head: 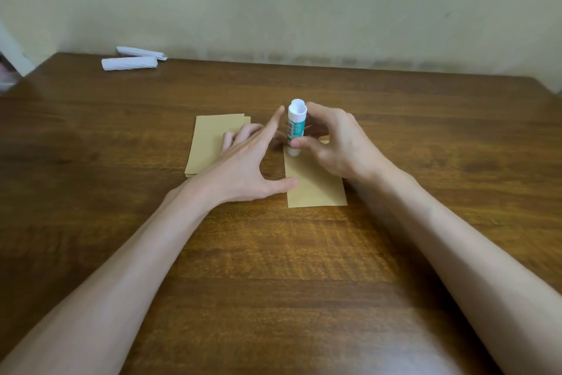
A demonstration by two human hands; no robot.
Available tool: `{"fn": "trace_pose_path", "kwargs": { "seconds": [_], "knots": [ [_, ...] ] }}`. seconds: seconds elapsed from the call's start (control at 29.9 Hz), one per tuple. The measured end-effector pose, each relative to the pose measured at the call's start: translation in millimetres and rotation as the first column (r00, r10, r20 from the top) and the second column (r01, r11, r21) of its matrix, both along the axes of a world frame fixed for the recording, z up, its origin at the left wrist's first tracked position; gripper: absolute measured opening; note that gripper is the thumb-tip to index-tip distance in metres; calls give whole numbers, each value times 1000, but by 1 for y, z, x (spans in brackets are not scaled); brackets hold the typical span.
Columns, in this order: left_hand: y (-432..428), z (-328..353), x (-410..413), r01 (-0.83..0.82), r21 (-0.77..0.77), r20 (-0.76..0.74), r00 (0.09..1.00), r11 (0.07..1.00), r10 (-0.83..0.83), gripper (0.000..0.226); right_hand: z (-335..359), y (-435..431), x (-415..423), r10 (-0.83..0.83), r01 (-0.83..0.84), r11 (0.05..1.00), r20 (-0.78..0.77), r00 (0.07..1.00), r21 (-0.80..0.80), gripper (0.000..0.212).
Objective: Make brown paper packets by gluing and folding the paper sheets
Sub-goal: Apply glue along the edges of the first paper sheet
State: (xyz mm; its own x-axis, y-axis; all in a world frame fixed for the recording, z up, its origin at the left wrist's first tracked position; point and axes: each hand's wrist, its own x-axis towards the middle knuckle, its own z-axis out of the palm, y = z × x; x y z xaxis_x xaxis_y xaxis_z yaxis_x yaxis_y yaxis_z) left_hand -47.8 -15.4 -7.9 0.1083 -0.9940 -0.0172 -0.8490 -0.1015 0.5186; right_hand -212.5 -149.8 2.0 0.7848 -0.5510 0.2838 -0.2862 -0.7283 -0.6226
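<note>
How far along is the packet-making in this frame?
Done: no finished packet shows. In hand: the right hand holds the glue stick upright on the far end of a brown sheet; the left hand steadies it. Left: folding it, plus the stack of sheets.

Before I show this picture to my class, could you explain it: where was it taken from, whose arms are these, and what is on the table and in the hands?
There is no machine here. The picture comes from one wide-angle camera worn on a person's head, looking forward and down, so the two bare arms are the wearer's own. The right hand holds a glue stick upright, with its lower end on the far end of a single brown sheet. The left hand is open, and its thumb presses that sheet's left edge. Beside it on the left lies a stack of brown sheets. Far back on the left of the wooden table lie two white paper rolls.
</note>
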Motion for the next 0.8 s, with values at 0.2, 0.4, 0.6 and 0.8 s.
{"fn": "trace_pose_path", "kwargs": {
  "seconds": [0.2,0.4,0.6,0.8],
  "knots": [
    [-2,0,1,12,-21,-38,999,1000,-13,126,-4,6,-1,-40,44,997,73,997,-57,26],
    [-4,-2,3,20,-50,-17,1000,999,-20,128,-5,5,4,-69,74,996,87,994,-57,23],
    [-5,-3,4,-3,-48,-12,1000,999,2,129,0,4,-1,-268,212,953,276,923,218,32],
    [-7,-9,6,-2,-105,53,999,994,8,130,17,1,-25,-431,320,878,297,852,356,32]
  ]
}}
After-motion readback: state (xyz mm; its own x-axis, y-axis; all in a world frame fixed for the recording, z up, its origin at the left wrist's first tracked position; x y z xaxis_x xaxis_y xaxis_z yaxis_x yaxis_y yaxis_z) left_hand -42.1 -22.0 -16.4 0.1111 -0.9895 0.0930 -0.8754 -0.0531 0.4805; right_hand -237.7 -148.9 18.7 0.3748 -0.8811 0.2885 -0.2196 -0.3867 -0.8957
